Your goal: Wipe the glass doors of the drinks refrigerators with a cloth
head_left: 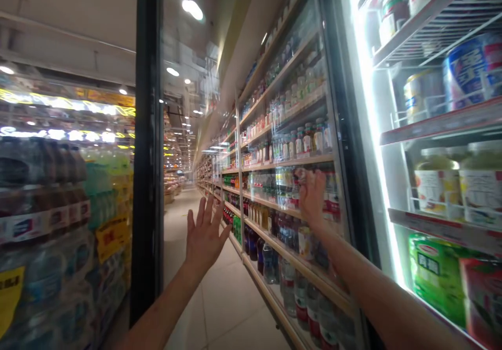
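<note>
My left hand (206,235) is raised with its fingers spread flat against the glass door (243,78) of a lit cooler, which stands swung out in front of me. My right hand (311,195) is further right, near the door's hinge side, with its fingers curled against the glass. I cannot make out whether anything is in them. Through the glass I see a long aisle shelf (290,161) packed with drink bottles.
The door's black frame (148,156) stands upright at the left, with stacked bottled drinks (58,193) beyond it. At the right the open cooler shows wire shelves (439,125) with cans, jars and green packs (435,271). A tiled aisle floor (219,297) runs ahead.
</note>
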A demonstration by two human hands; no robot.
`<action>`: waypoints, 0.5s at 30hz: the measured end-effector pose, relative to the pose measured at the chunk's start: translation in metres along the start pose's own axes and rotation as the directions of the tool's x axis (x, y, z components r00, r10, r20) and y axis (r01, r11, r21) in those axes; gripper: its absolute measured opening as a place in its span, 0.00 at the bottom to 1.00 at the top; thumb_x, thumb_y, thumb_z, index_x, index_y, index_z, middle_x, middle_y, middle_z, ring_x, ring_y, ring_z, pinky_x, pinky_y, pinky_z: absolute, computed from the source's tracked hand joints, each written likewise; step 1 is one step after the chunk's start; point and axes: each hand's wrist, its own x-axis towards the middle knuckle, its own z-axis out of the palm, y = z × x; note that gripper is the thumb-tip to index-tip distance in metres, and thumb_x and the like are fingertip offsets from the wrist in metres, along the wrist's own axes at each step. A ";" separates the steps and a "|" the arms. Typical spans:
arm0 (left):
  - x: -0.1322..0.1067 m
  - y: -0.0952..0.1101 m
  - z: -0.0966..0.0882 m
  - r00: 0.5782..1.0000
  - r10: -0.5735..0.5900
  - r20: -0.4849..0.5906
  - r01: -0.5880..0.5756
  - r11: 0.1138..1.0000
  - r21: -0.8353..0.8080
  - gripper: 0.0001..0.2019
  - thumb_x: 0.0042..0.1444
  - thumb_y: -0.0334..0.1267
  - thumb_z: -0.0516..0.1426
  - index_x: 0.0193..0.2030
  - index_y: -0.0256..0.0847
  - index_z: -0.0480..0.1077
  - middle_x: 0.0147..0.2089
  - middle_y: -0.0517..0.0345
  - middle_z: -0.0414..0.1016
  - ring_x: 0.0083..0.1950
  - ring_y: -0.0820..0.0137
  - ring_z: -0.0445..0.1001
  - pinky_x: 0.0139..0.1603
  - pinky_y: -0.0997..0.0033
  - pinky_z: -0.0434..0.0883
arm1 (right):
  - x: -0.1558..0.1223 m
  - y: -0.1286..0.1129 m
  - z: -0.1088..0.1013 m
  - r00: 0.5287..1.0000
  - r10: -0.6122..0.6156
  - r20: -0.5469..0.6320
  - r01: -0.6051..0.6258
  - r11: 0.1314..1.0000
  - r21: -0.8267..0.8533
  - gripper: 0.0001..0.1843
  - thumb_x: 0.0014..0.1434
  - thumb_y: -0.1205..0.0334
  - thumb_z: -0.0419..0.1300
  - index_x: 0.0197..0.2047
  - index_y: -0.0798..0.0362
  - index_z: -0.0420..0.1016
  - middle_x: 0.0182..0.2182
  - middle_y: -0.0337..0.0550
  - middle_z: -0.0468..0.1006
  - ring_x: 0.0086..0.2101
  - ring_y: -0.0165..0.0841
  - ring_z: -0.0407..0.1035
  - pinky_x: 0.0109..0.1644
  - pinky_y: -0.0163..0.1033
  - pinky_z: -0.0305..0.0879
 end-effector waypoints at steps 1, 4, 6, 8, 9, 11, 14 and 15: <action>0.004 -0.001 -0.001 1.000 -0.015 -0.001 0.015 1.000 0.005 0.25 0.59 0.45 0.47 0.61 0.39 0.57 0.67 0.43 0.47 0.68 0.55 0.44 0.63 0.43 0.48 | -0.006 -0.012 0.002 0.992 -0.115 0.061 0.113 0.993 0.034 0.27 0.59 0.68 0.45 0.61 0.51 0.56 0.64 0.49 0.47 0.64 0.42 0.35 0.61 0.57 0.49; 0.018 -0.008 -0.007 0.999 -0.040 0.008 0.040 0.999 0.017 0.25 0.59 0.46 0.47 0.61 0.39 0.57 0.68 0.44 0.46 0.69 0.55 0.43 0.62 0.42 0.48 | -0.019 -0.034 0.002 0.898 -0.399 0.185 0.374 0.914 0.157 0.24 0.57 0.71 0.47 0.56 0.49 0.63 0.62 0.46 0.53 0.64 0.39 0.38 0.62 0.52 0.50; 0.024 -0.015 -0.011 0.999 -0.037 0.015 0.037 0.999 0.028 0.24 0.58 0.46 0.47 0.60 0.41 0.59 0.68 0.45 0.47 0.68 0.54 0.44 0.62 0.42 0.49 | -0.011 -0.027 -0.001 0.924 -0.348 0.157 0.323 0.932 0.165 0.22 0.57 0.69 0.47 0.55 0.52 0.63 0.61 0.49 0.57 0.63 0.39 0.42 0.62 0.52 0.50; 0.027 -0.020 -0.014 1.000 -0.017 0.017 0.016 0.999 0.037 0.23 0.59 0.45 0.47 0.60 0.42 0.60 0.67 0.46 0.48 0.68 0.55 0.45 0.62 0.43 0.49 | 0.010 -0.008 -0.001 0.996 -0.078 0.037 0.073 0.990 0.124 0.22 0.57 0.66 0.46 0.55 0.57 0.62 0.59 0.55 0.59 0.61 0.42 0.46 0.61 0.54 0.50; 0.027 -0.022 -0.015 1.000 -0.005 0.015 0.005 0.999 0.041 0.23 0.59 0.44 0.47 0.60 0.42 0.59 0.67 0.46 0.49 0.68 0.55 0.46 0.62 0.44 0.49 | 0.024 0.001 0.000 0.996 0.075 -0.038 -0.070 0.991 0.114 0.23 0.57 0.65 0.46 0.56 0.60 0.61 0.57 0.58 0.60 0.60 0.43 0.48 0.61 0.55 0.50; 0.026 -0.025 -0.016 1.000 0.006 0.008 -0.006 0.999 0.044 0.24 0.59 0.44 0.46 0.61 0.42 0.59 0.67 0.46 0.49 0.68 0.56 0.46 0.62 0.44 0.49 | 0.048 0.010 0.004 0.949 0.279 -0.150 -0.263 0.958 0.118 0.24 0.57 0.65 0.44 0.55 0.65 0.60 0.56 0.64 0.60 0.59 0.46 0.50 0.60 0.58 0.48; 0.026 -0.027 -0.013 1.000 0.010 0.001 -0.010 0.999 0.036 0.24 0.59 0.46 0.45 0.61 0.41 0.58 0.67 0.46 0.49 0.68 0.56 0.45 0.63 0.44 0.48 | 0.060 -0.005 0.013 0.947 0.276 -0.166 -0.259 0.959 0.118 0.22 0.58 0.65 0.43 0.53 0.63 0.63 0.57 0.63 0.60 0.60 0.46 0.48 0.60 0.58 0.48; 0.025 -0.027 -0.012 1.000 0.013 -0.003 -0.013 0.999 0.034 0.24 0.59 0.46 0.45 0.61 0.41 0.58 0.67 0.46 0.49 0.68 0.56 0.45 0.63 0.44 0.48 | 0.057 -0.014 0.014 0.972 0.197 -0.132 -0.183 0.977 0.109 0.21 0.58 0.65 0.43 0.52 0.61 0.64 0.58 0.60 0.59 0.61 0.45 0.46 0.60 0.57 0.49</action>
